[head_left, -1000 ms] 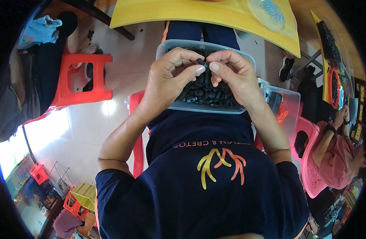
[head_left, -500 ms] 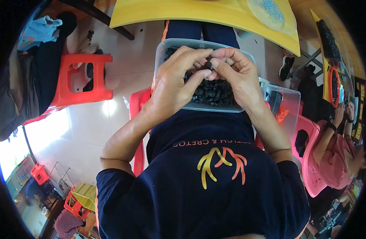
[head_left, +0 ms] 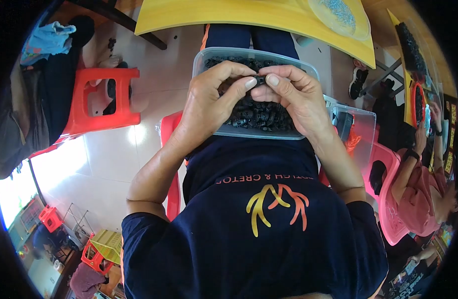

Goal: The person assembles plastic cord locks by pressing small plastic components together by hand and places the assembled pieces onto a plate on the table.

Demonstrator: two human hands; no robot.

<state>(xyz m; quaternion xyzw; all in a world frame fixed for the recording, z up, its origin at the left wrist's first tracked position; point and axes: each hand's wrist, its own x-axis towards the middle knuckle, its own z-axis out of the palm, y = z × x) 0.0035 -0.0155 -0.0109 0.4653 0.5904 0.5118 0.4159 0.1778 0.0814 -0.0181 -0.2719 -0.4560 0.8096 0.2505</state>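
Note:
A small black plastic part [head_left: 260, 80] is pinched between the fingertips of both hands, above a clear plastic tub [head_left: 269, 132] on my lap. My left hand [head_left: 214, 94] grips its left end with thumb and forefinger. On the other end, the thumb and fingers of my right hand [head_left: 296, 92] are closed. Many similar black parts [head_left: 264, 115] fill the tub below. My fingers cover much of the held piece, so its exact kind cannot be made out.
Ahead is a yellow table [head_left: 239, 14] bearing a round clear tray [head_left: 341, 20] of small bluish pieces. A red stool [head_left: 102, 117] stands at left. At right, a co-worker in a pink top [head_left: 423, 199] sits near a clear box [head_left: 356, 129].
My hands have shifted slightly apart, and the black part now shows more plainly between the fingertips. The co-worker at right has moved one hand farther forward.

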